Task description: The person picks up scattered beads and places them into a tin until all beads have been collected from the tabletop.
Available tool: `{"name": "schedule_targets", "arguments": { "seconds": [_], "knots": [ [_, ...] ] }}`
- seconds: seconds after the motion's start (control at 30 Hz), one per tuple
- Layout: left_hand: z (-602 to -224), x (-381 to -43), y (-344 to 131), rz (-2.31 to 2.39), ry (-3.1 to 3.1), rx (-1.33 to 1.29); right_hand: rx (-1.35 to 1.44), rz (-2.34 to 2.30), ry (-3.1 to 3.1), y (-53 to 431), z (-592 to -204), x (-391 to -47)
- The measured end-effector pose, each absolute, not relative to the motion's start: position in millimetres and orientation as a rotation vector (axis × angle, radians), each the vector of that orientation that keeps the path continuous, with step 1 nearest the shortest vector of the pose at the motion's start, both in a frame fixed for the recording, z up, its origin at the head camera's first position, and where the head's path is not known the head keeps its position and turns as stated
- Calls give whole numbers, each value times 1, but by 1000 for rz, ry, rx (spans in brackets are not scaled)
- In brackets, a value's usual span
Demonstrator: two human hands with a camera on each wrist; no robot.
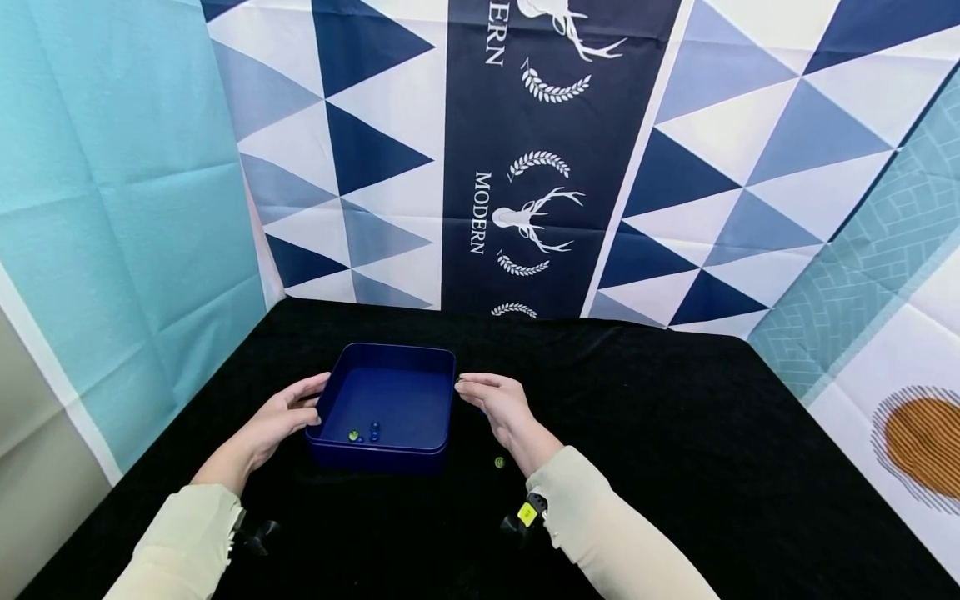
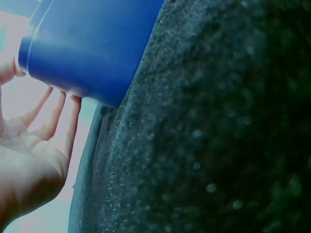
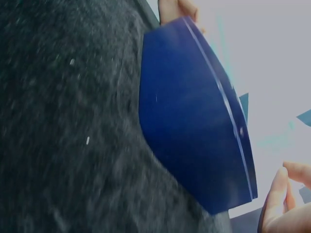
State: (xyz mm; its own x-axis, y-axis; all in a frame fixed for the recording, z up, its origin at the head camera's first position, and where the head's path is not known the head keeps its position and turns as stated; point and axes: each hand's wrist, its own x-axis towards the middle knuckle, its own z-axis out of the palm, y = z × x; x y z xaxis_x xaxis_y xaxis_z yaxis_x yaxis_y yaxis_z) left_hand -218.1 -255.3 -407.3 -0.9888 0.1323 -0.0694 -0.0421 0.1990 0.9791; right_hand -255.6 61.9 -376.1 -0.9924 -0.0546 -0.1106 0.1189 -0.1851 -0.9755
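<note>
A blue rectangular box [image 1: 390, 467] with an open top sits on the black cloth. My left hand [image 1: 281, 417] holds its left side, thumb near the front corner; the left wrist view has several fingertips [image 2: 74, 97] against the wall. One green marble [image 1: 354, 435] and several small blue marbles [image 1: 375, 426] lie inside at the front left. Just off the right rim is my right hand [image 1: 498, 404], its thumb and forefinger pinched together. A tiny dark thing [image 1: 460, 381] shows at those fingertips, mostly hidden. Another green marble [image 1: 499, 462] lies on the cloth below the right wrist.
Black cloth [image 1: 637, 433] covers the table around the box. Patterned fabric [image 1: 375, 167] hangs behind the far edge, with a turquoise sheet [image 1: 127, 192] at the left. The right wrist carries a dark band with a yellow tag [image 1: 527, 514].
</note>
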Motion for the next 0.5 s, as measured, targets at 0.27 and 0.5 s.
{"name": "schedule_targets", "arguments": {
  "seconds": [0.27, 0.5],
  "knots": [
    [-407, -217, -255, 1902, 2324, 84, 40, -2266, 1909, 42, -370, -254],
    [-409, -218, -255, 1913, 2318, 89, -5, -2195, 1950, 29, -366, -255]
  ]
}}
